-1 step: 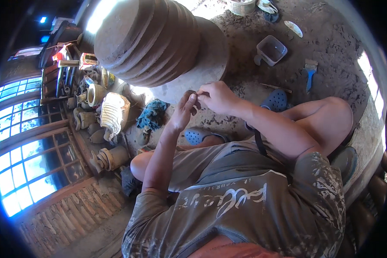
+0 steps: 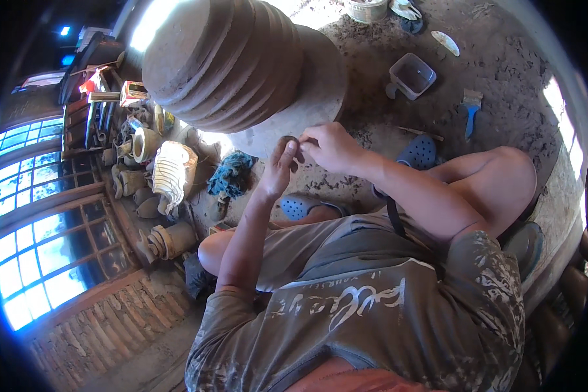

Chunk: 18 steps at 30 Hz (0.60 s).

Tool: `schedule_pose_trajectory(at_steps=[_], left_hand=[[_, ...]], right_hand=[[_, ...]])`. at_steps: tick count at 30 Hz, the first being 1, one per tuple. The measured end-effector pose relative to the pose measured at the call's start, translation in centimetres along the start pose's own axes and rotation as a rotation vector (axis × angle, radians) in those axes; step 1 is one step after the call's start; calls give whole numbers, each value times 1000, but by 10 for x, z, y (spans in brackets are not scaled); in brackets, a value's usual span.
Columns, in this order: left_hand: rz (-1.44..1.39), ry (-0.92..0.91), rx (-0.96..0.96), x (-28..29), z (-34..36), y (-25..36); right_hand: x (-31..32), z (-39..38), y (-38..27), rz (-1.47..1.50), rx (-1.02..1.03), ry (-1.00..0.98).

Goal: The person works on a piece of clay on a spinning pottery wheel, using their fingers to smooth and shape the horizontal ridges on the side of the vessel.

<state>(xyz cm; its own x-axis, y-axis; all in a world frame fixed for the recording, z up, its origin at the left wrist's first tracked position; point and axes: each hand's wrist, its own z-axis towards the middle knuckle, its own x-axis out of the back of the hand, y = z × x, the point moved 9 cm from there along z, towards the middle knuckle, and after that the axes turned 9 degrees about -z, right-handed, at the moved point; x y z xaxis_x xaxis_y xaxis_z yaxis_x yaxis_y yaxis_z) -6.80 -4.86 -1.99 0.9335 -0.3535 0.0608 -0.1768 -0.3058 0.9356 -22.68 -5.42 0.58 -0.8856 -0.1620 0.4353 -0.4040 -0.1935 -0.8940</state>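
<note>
My left hand (image 2: pixel 280 167) and my right hand (image 2: pixel 334 149) meet in front of a large ridged clay vessel (image 2: pixel 242 72), fingertips close together. The right thumb and forefinger are pinched. On the left, the thumb presses against curled, clay-darkened fingers. Whatever lies between the fingertips is too small or hidden to make out. The vessel, grey-brown with raised bands around it, rests on a round pale board or wheel head (image 2: pixel 320 98). Both hands are just off the near edge of that disc, apart from the vessel's wall.
To the right on the dirt-strewn floor are a plastic tub (image 2: pixel 413 76), a blue-handled brush (image 2: pixel 471 114) and a thin stick (image 2: pixel 421 133). A teal rag (image 2: pixel 232 174) lies left of my hands, near a white ribbed container (image 2: pixel 174 170) and several pots. Blue clogs (image 2: pixel 417 152) are on my feet.
</note>
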Motion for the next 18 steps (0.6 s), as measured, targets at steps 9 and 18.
schedule_pose_trajectory(at_steps=[9, 18], left_hand=[[-95, 717, -453, 70, 29, -8], [380, 796, -413, 49, 48, 52]], right_hand=[[79, 41, 18, 497, -128, 405], [79, 43, -5, 403, 104, 600]])
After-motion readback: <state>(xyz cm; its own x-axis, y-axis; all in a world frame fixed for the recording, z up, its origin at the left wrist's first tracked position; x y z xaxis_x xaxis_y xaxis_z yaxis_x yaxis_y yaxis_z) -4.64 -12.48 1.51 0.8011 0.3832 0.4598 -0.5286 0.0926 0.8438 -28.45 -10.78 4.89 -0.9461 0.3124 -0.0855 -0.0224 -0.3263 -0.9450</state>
